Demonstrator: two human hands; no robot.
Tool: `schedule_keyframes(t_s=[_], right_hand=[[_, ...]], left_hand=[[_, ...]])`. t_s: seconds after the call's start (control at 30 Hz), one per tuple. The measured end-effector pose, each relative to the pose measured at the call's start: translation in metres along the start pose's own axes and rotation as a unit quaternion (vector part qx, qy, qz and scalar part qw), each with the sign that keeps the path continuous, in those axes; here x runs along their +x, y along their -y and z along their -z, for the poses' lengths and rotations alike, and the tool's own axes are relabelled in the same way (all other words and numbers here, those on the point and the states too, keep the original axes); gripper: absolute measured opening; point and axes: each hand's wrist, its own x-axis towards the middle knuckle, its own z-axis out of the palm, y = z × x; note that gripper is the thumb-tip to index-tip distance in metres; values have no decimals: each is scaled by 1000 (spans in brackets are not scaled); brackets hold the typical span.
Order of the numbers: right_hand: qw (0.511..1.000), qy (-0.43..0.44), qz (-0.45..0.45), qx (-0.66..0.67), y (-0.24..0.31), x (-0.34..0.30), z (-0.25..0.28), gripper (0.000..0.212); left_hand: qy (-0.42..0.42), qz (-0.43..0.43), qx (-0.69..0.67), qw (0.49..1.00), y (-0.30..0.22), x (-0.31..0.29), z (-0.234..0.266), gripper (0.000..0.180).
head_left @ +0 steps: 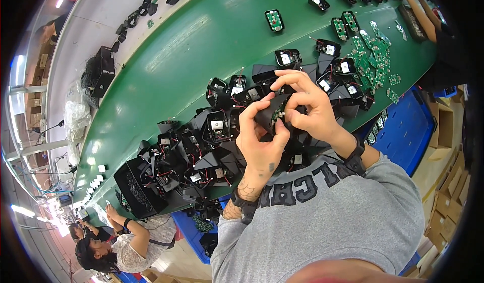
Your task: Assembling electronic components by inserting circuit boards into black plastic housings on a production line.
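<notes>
Above the near side of the bench, my left hand (259,139) is closed round a black plastic housing (265,113), thumb on its near edge. A green circuit board (276,114) shows in the housing's open side, facing right. My right hand (315,109) is closed at that side. Its thumb and forefinger pinch beside a small white connector at the board, and its other fingers reach over the housing's far end. Whatever lies between the pinching fingertips is too small to make out. Beneath both hands are more black housings (218,125) with red and black wires.
Loose green circuit boards (373,56) are heaped to the right on the green bench (166,66). A black bin of screws (138,187) stands at left. A blue tray (403,131) lies beyond the near right edge. Co-workers are at the lower left (131,237) and far right (428,20).
</notes>
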Motion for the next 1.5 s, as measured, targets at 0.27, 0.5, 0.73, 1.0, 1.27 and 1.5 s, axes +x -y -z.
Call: schedule_keyframes(t_s=[0.27,0.5,0.73,1.0,1.27,1.5], right_hand=[[1000,-9,6,7,2,-3,-2,4],[1000,-14,-18,-17,6,-2,-5,8],[998,-16,-38,53,9,2,-5,10],[996,25,-71,49,14,3,15,19],[997,-62,44,-30,26,11,47,19],[940,-165,-205,-215,-38,16,184,22]], left_hand=[[-7,-3,15,1000,4,-3,0,44],[-7,-37,78,996,8,-5,-1,48],[-25,-129,115,985,12,-3,-2,48],[47,-120,160,979,-7,-3,7,49],[196,76,180,961,-56,57,22,40],[288,135,355,879,85,224,80,42]])
